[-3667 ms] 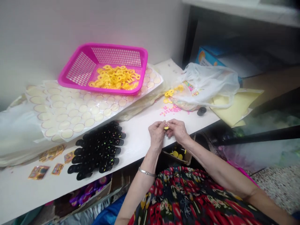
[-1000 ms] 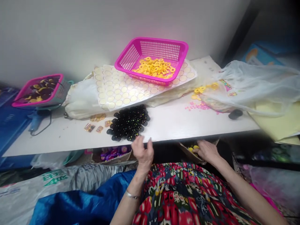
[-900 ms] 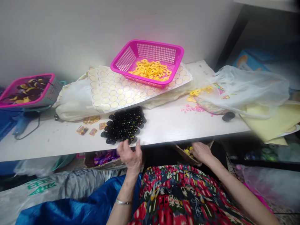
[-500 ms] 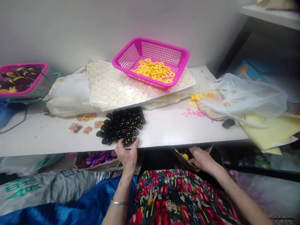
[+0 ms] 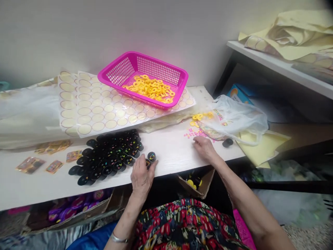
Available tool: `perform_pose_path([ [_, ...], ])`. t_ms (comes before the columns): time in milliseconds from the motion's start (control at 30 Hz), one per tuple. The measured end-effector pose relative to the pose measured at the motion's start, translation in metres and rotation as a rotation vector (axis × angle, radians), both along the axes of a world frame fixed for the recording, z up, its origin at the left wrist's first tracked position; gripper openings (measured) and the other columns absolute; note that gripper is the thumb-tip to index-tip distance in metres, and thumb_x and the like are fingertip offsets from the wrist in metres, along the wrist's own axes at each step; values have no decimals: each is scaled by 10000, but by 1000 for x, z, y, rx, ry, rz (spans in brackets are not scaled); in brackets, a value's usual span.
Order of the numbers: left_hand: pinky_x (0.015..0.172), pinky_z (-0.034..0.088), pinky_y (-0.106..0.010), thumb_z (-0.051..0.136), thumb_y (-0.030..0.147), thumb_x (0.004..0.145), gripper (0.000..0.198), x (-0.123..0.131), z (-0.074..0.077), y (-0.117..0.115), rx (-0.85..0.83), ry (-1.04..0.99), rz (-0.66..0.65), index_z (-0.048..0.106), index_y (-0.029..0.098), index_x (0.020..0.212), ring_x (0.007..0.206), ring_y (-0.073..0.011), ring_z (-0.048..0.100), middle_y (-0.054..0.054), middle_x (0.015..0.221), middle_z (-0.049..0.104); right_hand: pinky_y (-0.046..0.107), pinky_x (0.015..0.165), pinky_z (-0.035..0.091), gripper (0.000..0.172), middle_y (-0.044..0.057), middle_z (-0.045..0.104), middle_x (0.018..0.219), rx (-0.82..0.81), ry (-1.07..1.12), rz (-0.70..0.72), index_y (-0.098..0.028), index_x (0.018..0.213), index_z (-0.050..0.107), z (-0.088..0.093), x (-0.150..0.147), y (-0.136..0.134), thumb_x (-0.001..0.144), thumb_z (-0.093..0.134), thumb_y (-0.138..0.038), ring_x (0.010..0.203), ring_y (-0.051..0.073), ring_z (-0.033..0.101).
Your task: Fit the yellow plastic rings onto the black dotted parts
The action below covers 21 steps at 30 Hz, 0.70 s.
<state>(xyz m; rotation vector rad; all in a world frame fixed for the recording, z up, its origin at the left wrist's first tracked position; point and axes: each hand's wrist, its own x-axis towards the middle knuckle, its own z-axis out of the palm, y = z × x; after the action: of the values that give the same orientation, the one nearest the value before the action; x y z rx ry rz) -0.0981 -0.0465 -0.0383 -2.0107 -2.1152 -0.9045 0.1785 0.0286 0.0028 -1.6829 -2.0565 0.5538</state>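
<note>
My left hand (image 5: 142, 175) is at the table's front edge, thumb and fingers closed around two small black cups (image 5: 151, 156) with bright bits inside. To its left stands a dense cluster of black cups (image 5: 111, 156) holding similar colourful bits. My right hand (image 5: 205, 149) is over the tabletop beside scattered tiny pink rings (image 5: 194, 133). Its fingers are curled together, and whatever they hold, if anything, is hidden. One black cup (image 5: 227, 142) lies to the right of that hand.
A pink basket (image 5: 143, 99) of yellow ring-ended pieces rests on sticker sheets (image 5: 97, 118). Small printed packets (image 5: 54, 166) lie left, a clear plastic bag (image 5: 239, 116) right. Below the table are a cardboard box (image 5: 206, 185) with yellow-topped pieces and another with purple items (image 5: 78, 205).
My right hand has come up from the cardboard box to the tabletop by the pink rings. My left hand now encloses two cups just right of the cluster. The view has turned right.
</note>
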Motion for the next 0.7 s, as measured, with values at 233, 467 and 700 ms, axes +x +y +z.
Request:
perform_pose_path([
  [233,746,461,-361,547,390,794,383,28,2,28,-51,-76,-152,503,151,1091,871,-254,551,-107,929,590,262,689,355,178,73,595,914,29,-223,-59,-177,835,613,-14,-20,32,833,441,-221,837,179,531],
  [467,779,458,-371,609,385,749,494,35,-5,36,-55,-242,-202,485,147,1164,900,-242,553,-112,969,593,266,658,347,246,93,610,923,-42,-249,-11,-150,860,612,-10,-26,18,839,366,-151,816,182,540],
  [700,699,462,-271,710,341,641,399,35,-10,30,-208,-544,-171,559,202,983,708,-137,561,5,808,601,238,660,378,173,54,673,780,-312,-105,-17,-159,756,663,-3,-33,8,742,492,-183,751,166,578],
])
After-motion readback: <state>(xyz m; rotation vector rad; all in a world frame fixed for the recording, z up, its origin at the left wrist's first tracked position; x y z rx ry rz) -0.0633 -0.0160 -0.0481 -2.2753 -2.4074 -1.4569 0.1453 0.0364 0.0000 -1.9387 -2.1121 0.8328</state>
